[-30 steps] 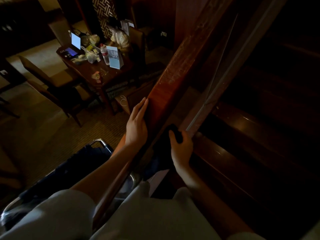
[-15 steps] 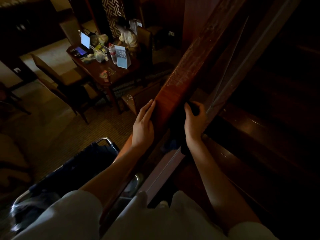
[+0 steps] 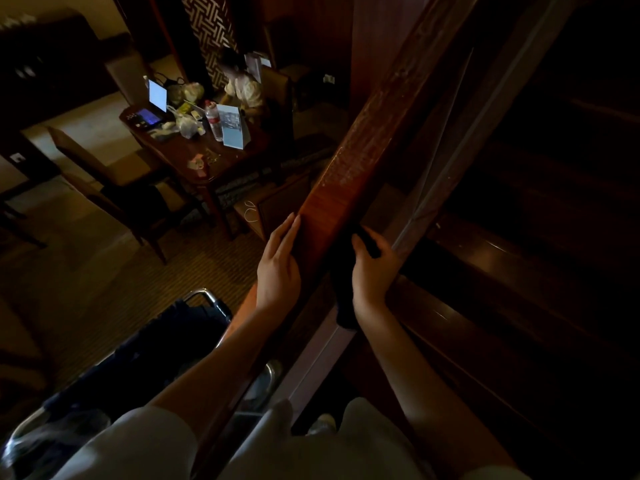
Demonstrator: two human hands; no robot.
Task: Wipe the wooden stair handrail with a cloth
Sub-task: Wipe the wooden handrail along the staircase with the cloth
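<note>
The wooden stair handrail (image 3: 360, 168) runs diagonally from the bottom centre up to the top right, reddish and glossy near my hands. My left hand (image 3: 278, 268) rests flat against the rail's left side with straight fingers. On the rail's right side my right hand (image 3: 372, 268) grips a dark cloth (image 3: 341, 289) and holds it against the wood. The cloth's lower end hangs down below my wrist. Part of the cloth is hidden under my palm.
Dark wooden stairs (image 3: 502, 271) climb to the right of the rail. Below on the left stands a cluttered table (image 3: 194, 157) with chairs (image 3: 114, 181), where a person (image 3: 242, 88) sits. A metal-framed cart (image 3: 145, 344) stands at the lower left.
My right hand has slid the cloth up along the rail's right side, from below the left hand to level with it. My left hand has kept its place on the rail.
</note>
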